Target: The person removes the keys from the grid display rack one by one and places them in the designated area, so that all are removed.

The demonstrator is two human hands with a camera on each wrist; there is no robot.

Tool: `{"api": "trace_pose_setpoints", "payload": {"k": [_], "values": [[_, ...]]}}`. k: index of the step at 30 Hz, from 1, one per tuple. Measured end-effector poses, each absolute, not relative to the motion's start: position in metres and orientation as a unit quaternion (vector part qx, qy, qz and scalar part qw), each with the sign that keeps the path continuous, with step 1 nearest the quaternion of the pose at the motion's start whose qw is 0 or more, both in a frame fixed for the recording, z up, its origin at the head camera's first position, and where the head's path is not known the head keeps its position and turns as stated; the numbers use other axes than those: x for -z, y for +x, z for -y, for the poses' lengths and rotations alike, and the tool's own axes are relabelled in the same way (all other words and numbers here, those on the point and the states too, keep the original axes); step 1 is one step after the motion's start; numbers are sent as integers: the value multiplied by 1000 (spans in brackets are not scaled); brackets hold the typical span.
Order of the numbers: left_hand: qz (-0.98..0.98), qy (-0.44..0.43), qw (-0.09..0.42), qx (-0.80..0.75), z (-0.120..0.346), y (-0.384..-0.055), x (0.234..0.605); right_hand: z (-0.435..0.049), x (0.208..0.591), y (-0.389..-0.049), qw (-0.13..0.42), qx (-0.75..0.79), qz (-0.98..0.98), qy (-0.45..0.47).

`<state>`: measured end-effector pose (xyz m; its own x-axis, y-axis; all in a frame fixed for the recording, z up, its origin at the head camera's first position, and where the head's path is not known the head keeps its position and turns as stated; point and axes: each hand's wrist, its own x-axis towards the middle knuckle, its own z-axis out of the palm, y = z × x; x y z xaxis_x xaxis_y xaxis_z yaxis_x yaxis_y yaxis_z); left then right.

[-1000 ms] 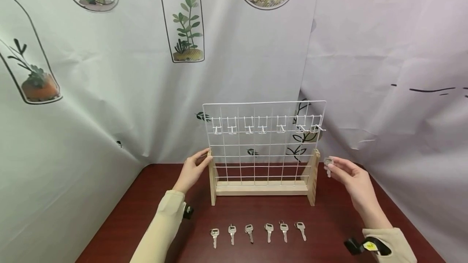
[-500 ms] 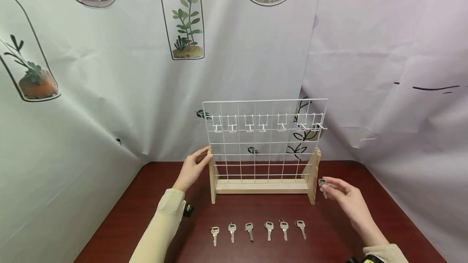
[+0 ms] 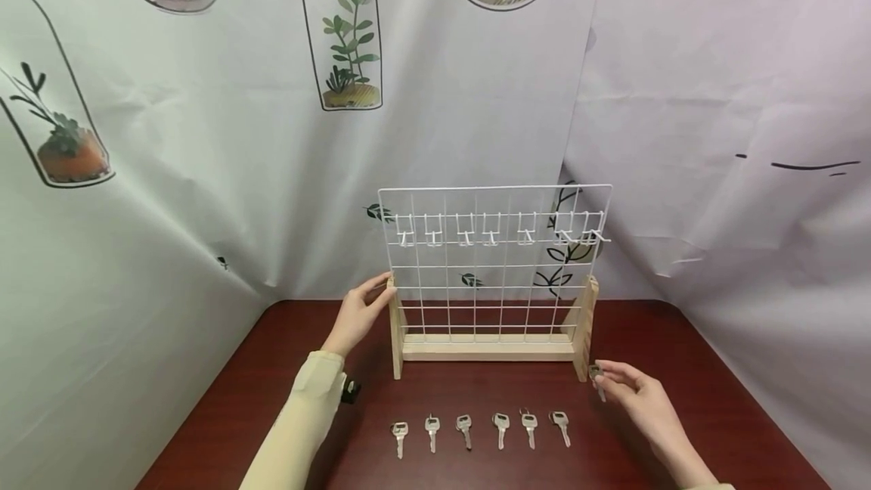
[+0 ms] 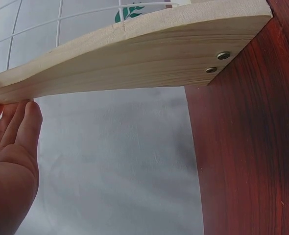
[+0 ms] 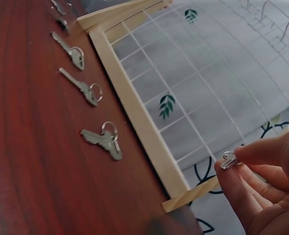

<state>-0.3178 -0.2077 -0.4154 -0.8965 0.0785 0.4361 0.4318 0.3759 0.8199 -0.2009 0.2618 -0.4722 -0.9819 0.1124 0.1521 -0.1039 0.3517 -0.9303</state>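
In the head view, my right hand point(image 3: 643, 403) pinches a silver key point(image 3: 596, 378) between thumb and fingers, low beside the right foot of a wire grid rack point(image 3: 490, 350). The right wrist view shows this key point(image 5: 228, 160) at the fingertips, with its small ring. My left hand point(image 3: 358, 312) grips the top of the rack's left wooden upright point(image 3: 396, 335); in the left wrist view, its fingers point(image 4: 29, 125) lie against the wood. Several keys with rings, among them the rightmost key point(image 3: 560, 427), lie in a row on the table in front of the rack.
White hooks point(image 3: 491, 237) hang in a row along the upper part of the grid. The dark red tabletop point(image 3: 272, 414) ends at white printed cloth point(image 3: 204, 134) on the back and sides. Two screw heads show on the upright's outer face in the left wrist view.
My right hand has come down and toward me with the key, from beside the right upright's top to near its foot. My left hand stays on the rack.
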Motion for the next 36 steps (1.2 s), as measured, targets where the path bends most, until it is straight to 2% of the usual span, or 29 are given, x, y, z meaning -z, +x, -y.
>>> {"api": "trace_pose_setpoints", "payload": {"k": [4, 11, 22, 36], "values": [[814, -153, 159, 537, 206, -315, 411, -261, 479, -200, 85, -588, 805, -2], [819, -159, 148, 531, 197, -288, 389, -258, 488, -197, 49, -578, 814, 4], [821, -158, 155, 527, 196, -288, 383, -261, 498, -201, -1, -558, 827, 62], [819, -163, 158, 527, 197, -290, 385, -263, 501, -200, 3, -485, 872, 70]]}}
